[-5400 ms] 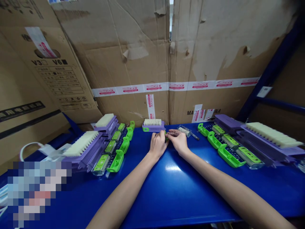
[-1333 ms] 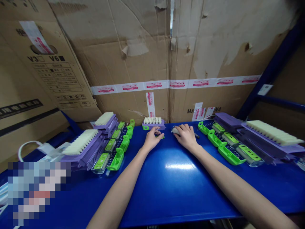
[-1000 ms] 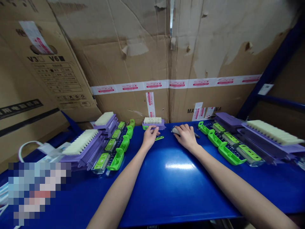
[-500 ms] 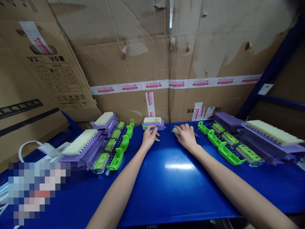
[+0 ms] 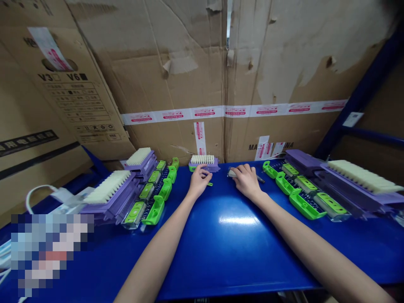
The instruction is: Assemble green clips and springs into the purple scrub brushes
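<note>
My left hand [image 5: 199, 183] hovers just in front of a small purple brush base [image 5: 213, 165] with white bristles [image 5: 202, 159]. Its fingers are loosely bent, with a gap between index finger and thumb. Beneath them, a thin green piece [image 5: 210, 184] shows in part on the blue table. My right hand [image 5: 247, 180] lies palm down, fingers curled over a clear plastic piece [image 5: 231, 172] whose far end sticks out on the left. Past the knuckles on the right, a dark slim object [image 5: 260, 179] pokes out, mostly hidden.
On the left stand purple brush units [image 5: 109, 191], clear boxes with green tops [image 5: 135, 213], springs and green covers [image 5: 154, 210]. Similar purple units [image 5: 341, 185] and green covers [image 5: 304, 205] line the right. Cardboard [image 5: 164, 80] walls the back; a white cable [image 5: 30, 198] lies at left.
The fingers of my left hand have shifted slightly, with the index finger raised nearer the small brush. My right hand stays in place on the clear plastic piece.
</note>
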The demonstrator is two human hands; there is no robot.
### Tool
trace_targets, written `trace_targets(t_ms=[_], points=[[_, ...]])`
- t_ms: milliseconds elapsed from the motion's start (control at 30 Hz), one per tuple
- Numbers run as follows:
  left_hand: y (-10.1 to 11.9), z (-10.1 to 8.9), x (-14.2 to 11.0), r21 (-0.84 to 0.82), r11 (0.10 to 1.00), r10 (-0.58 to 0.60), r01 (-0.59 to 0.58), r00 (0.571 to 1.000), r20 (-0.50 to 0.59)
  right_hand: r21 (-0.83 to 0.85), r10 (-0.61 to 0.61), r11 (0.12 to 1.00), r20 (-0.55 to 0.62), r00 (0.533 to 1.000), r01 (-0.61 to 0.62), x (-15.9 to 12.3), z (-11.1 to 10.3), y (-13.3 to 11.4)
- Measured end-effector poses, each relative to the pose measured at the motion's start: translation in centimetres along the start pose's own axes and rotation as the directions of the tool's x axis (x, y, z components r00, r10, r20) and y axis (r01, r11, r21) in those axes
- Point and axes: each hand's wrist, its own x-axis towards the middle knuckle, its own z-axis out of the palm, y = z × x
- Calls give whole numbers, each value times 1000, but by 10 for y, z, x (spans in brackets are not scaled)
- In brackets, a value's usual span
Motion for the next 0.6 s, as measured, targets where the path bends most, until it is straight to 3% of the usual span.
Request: trace_targets(t_ms=[600], points=[[-4, 2, 3, -47, 999, -13, 10, 999, -53, 2, -7, 1000, 6, 1000, 7, 0, 2, -2]])
